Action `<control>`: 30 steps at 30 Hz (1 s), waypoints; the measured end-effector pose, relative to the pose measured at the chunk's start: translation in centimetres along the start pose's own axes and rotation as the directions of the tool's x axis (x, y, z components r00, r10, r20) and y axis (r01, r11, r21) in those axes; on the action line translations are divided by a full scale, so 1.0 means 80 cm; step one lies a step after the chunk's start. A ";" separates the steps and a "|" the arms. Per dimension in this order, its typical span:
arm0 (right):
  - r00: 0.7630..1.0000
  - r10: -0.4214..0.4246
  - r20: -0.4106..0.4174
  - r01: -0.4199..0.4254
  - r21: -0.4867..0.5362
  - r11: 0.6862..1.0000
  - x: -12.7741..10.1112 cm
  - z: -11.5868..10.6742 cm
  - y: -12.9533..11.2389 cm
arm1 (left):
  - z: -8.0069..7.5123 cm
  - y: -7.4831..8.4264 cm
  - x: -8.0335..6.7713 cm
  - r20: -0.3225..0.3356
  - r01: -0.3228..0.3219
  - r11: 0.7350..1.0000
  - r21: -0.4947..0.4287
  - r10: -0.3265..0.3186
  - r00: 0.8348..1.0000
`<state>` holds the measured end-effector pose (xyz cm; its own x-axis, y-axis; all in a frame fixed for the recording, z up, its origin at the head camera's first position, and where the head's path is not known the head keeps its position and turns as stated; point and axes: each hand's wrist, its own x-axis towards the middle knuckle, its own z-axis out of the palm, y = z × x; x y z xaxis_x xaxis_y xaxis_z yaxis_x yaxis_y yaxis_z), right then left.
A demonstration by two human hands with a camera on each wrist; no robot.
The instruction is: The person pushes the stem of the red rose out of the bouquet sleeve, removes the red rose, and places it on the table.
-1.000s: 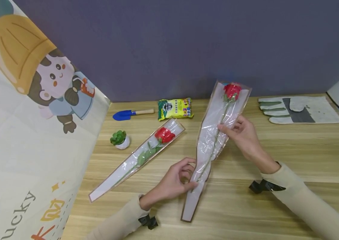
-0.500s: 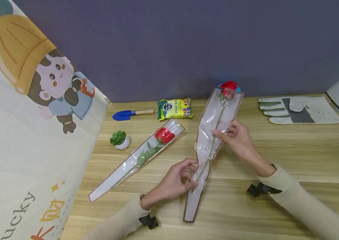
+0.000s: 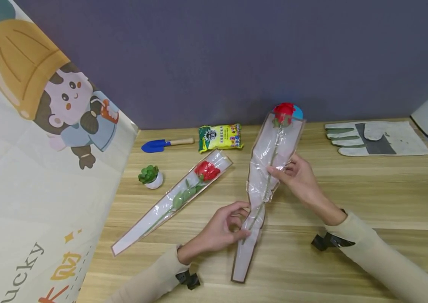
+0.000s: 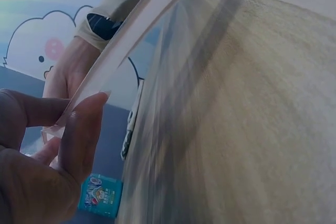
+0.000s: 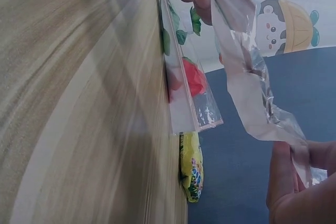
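A red rose (image 3: pixel 284 112) on a long green stem sits in a clear plastic sleeve (image 3: pixel 274 145) with a white backing, its bloom poking out past the sleeve's top edge. My left hand (image 3: pixel 242 231) pinches the narrow lower part of the sleeve, seen close in the left wrist view with thumb and finger of the left hand (image 4: pixel 79 116) on the sleeve's edge (image 4: pixel 131 40). My right hand (image 3: pixel 275 170) pinches the crumpled middle of the sleeve; in the right wrist view the right hand (image 5: pixel 294 174) grips the crinkled plastic (image 5: pixel 247 77).
A second wrapped rose (image 3: pixel 183 191) lies on the wooden table (image 3: pixel 369 198) to the left. Behind it are a small potted succulent (image 3: pixel 150 176), a blue trowel (image 3: pixel 162 144) and a yellow-green packet (image 3: pixel 220 137). A work glove (image 3: pixel 375 139) lies back right. A cartoon-printed cloth (image 3: pixel 28 147) hangs at left.
The sleeve has slid down the stem and bunched in the middle, so the bloom now sticks out above its top. My right hand shifted slightly left and down; the left hand stayed.
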<state>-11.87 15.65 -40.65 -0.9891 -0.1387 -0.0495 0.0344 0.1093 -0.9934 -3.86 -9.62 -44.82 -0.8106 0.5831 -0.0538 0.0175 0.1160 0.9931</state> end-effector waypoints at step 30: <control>0.994 -0.001 0.107 0.004 -0.028 1.000 -0.009 0.015 0.011 | -0.010 0.003 -0.003 -0.050 -0.035 0.999 0.024 0.036 0.998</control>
<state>-10.96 14.65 -41.61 -0.9681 -0.2434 -0.0592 0.0264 0.1360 -0.9904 -4.13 -10.37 -44.45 -0.8375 0.5463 -0.0128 0.0600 0.1151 0.9915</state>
